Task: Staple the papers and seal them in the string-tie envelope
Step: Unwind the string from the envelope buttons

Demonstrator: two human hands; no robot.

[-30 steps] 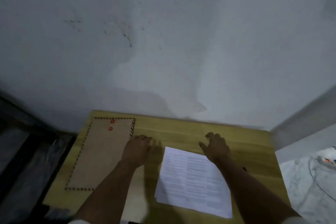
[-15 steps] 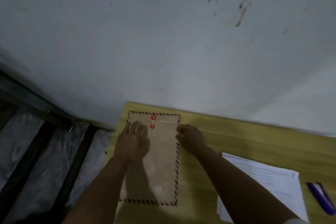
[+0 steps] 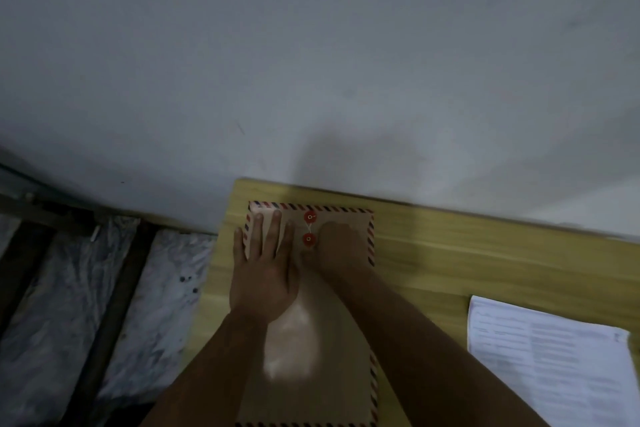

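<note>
Head view: both hands have left the papers (image 3: 550, 357); left hand (image 3: 263, 270) now presses flat on envelope (image 3: 332, 357) on counter (image 3: 467, 253); right hand (image 3: 341, 246) curled at string buttons (image 3: 309, 228), apparently untying; papers aside, right.

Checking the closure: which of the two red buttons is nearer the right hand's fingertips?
The lower red button, nearer the person, sits right beside the right hand; the upper red button lies by the envelope's far edge.
</note>
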